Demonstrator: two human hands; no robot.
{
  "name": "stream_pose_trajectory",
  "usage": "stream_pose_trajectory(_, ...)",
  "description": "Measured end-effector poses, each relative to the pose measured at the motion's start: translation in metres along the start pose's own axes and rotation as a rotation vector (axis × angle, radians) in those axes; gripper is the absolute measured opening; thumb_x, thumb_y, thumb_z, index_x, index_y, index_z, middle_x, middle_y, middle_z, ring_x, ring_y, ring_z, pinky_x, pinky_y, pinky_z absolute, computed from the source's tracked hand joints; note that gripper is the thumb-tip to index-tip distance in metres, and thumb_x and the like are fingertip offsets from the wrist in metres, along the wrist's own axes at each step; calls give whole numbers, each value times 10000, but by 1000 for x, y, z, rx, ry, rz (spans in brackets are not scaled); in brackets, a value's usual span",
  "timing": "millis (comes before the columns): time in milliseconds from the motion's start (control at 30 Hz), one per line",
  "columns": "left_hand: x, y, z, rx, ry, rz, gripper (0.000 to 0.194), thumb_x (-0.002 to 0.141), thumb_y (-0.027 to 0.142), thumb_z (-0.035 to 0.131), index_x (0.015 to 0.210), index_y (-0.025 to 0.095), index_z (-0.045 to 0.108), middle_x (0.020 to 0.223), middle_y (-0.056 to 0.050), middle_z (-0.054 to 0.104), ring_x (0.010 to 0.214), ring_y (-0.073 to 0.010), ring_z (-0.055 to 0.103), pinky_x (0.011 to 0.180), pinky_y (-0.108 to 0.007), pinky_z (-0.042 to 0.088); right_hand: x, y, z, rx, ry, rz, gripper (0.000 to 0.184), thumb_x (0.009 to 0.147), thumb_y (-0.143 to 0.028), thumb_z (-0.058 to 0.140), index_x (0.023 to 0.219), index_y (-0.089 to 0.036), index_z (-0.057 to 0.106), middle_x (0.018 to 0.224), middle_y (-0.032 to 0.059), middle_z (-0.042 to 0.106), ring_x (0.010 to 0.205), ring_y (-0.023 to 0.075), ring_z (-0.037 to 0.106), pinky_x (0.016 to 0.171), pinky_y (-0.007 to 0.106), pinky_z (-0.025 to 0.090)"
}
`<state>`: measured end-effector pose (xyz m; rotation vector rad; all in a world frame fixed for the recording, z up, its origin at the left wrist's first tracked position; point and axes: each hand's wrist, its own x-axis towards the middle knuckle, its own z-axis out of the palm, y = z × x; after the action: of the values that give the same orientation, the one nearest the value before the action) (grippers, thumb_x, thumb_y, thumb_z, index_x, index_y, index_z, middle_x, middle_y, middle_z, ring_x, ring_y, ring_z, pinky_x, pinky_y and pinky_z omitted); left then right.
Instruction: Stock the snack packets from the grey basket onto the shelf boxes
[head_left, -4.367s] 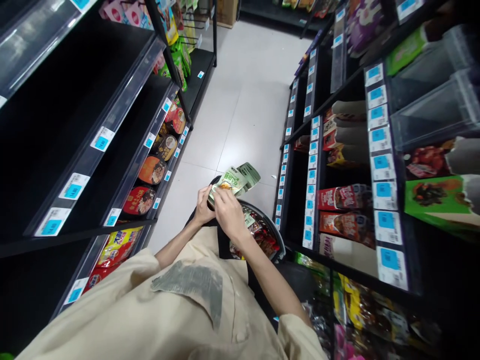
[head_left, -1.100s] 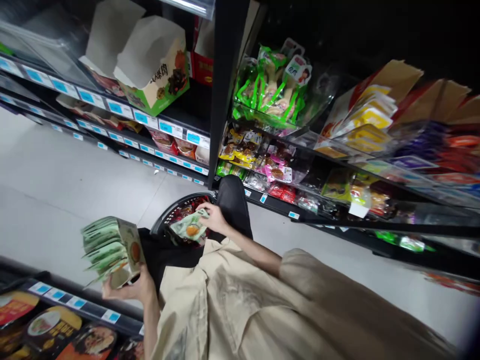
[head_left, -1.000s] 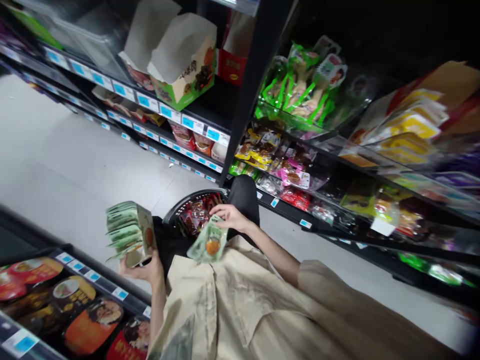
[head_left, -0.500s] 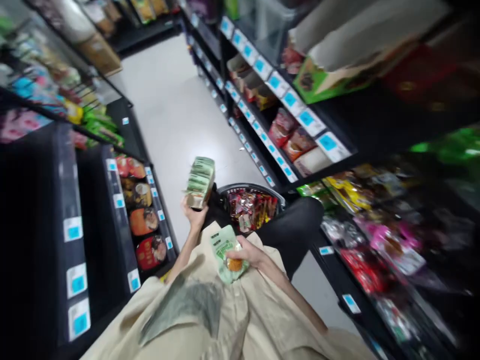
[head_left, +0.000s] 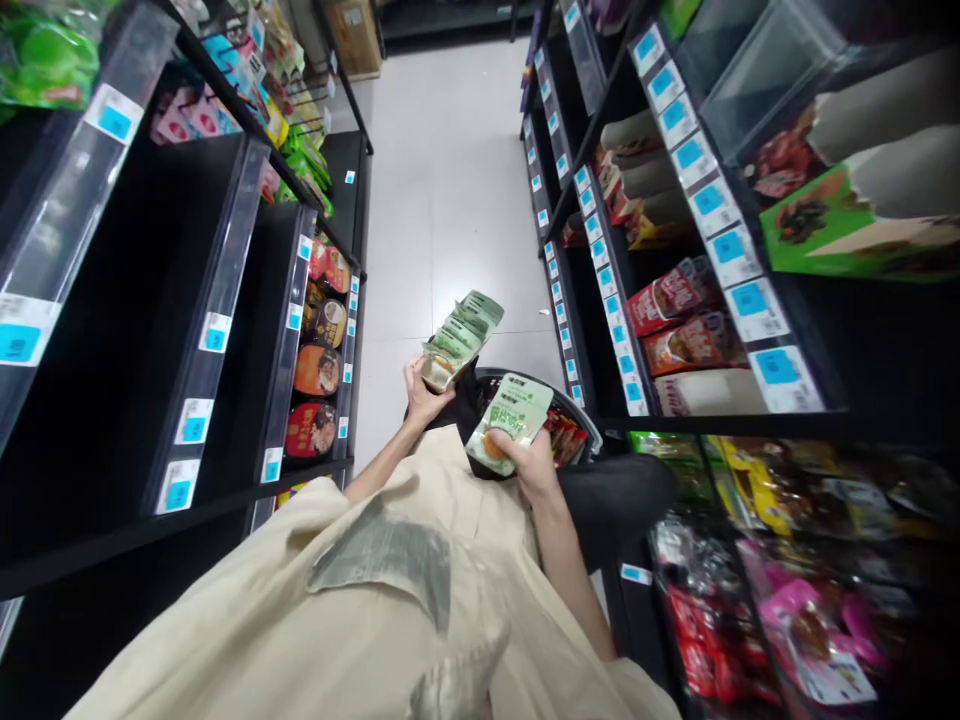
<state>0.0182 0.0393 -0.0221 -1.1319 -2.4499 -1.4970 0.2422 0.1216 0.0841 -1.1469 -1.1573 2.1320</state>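
My left hand is closed around the near end of an open carton of pale green snack packets, several standing in a tilted row. My right hand grips a couple of overlapping green snack packets, thumb on top over their orange picture. These packets are held above the near left part of a dark shopping basket and hide part of it. Red and yellow wrapped snacks show inside the basket. Whether the packets touch its rim I cannot tell.
Black shelves with blue and white price tags line both sides of a narrow aisle floor. Round food tubs sit low on the left. Red snack bags stand on the right shelf, with bins of wrapped sweets below.
The view has turned and become sharper. My right hand has moved from in front of my shirt to over the basket with the green packets. My left hand still holds the carton, now tilted more rightward.
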Motion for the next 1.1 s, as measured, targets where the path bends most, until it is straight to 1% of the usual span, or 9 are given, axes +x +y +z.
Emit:
stream_pose_trajectory(100, 0, 2, -1, 3, 3, 8, 803, 709, 284, 840, 1418, 188, 474, 1349, -169, 486, 1345, -318, 500, 1173, -508, 439, 12, -11, 14, 29, 33, -29, 477, 658, -383, 943, 1040, -169, 752, 1077, 123, 808, 967, 285, 774, 921, 437, 626)
stream_pose_trajectory(233, 0, 3, -2, 15, -24, -43, 826, 708, 296, 844, 1437, 205, 466, 1364, -164, 481, 1356, -322, 497, 1175, -512, 436, 18, -16, 30, 68, 38, -56, 489, 708, -405, 901, 1105, -169, 740, 1109, 122, 803, 1025, 290, 770, 955, 432, 621)
stream_pose_trajectory(500, -2, -5, 3, -9, -26, -55, 911, 706, 362, 879, 1495, 203, 453, 1389, -168, 488, 1356, -325, 504, 1166, -503, 439, 23, -16, 44, 84, 9, -68, 552, 733, -413, 860, 1212, -190, 698, 1131, 109, 795, 1077, 278, 757, 975, 422, 613)
stream_pose_trajectory(567, -4, -9, 4, -37, -23, -53, 941, 709, 414, 883, 1513, 209, 439, 1395, -167, 480, 1354, -325, 508, 1154, -497, 449, 27, -17, 50, 35, -43, -119, 534, 736, -402, 861, 1199, -189, 703, 1115, 105, 799, 1063, 272, 760, 984, 420, 609)
stream_pose_trajectory(667, -7, -12, 5, -59, -29, -53, 995, 706, 454, 883, 1542, 203, 404, 1408, -179, 470, 1346, -328, 517, 1145, -490, 458, 43, -18, 69, -115, -89, -259, 451, 754, -413, 851, 1116, -171, 735, 1045, 102, 810, 1002, 266, 769, 983, 420, 608)
stream_pose_trajectory(767, -7, -13, 6, -34, -30, -64, 1038, 695, 434, 885, 1557, 174, 369, 1428, -197, 468, 1359, -340, 503, 1164, -500, 443, 69, -14, 94, -260, -36, -392, 387, 789, -478, 805, 1015, -168, 753, 985, 104, 814, 958, 277, 769, 955, 435, 616)
stream_pose_trajectory(867, -7, -12, 6, -35, 7, -24, 1021, 710, 402, 869, 1552, 151, 351, 1432, -209, 474, 1371, -350, 491, 1176, -519, 430, 94, -2, 113, -400, 42, -486, 390, 824, -548, 746, 975, -189, 763, 1031, 115, 813, 989, 294, 766, 972, 453, 606)
stream_pose_trajectory(967, -6, -11, 5, -21, 10, 12, 1024, 719, 389, 866, 1562, 174, 326, 1425, -198, 485, 1356, -344, 507, 1161, -522, 450, 106, 14, 122, -451, 116, -599, 403, 838, -582, 725, 952, -200, 781, 1048, 124, 814, 1001, 302, 770, 999, 458, 592)
stream_pose_trajectory(1100, -6, -10, 4, -3, 6, 30, 1027, 721, 347, 863, 1576, 214, 309, 1429, -176, 485, 1352, -330, 513, 1154, -510, 468, 111, 25, 122, -400, 258, -707, 434, 849, -603, 713, 939, -185, 791, 1005, 129, 821, 943, 303, 787, 936, 460, 614)
